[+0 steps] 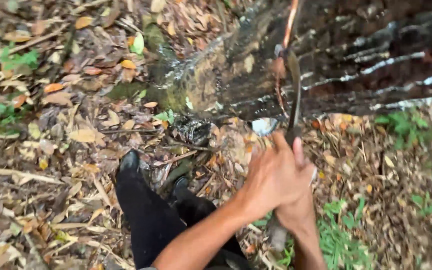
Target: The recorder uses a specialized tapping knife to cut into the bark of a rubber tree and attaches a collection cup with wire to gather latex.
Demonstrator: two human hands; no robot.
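Both hands lower centre-right of frame, stacked on one tool. Left hand [271, 177] on top, fingers wrapped tight round the handle of a long thin tapping knife [294, 95]; right hand [296, 212] just beneath, mostly covered by the left, fingers look closed on the same handle but hard to tell exactly. Knife runs up from the hands to the tree trunk [236, 65] at upper centre, dark blade against the bark, tip blurred. Bark at upper right shows slanted cut grooves with white latex streaks [391, 62]. Small pale cup [265, 126] at trunk base, just left of the knife. Black trouser legs and boots [148, 210] lower centre. Dry leaf litter [61, 140] all over left side, green weeds [343, 240] lower right.
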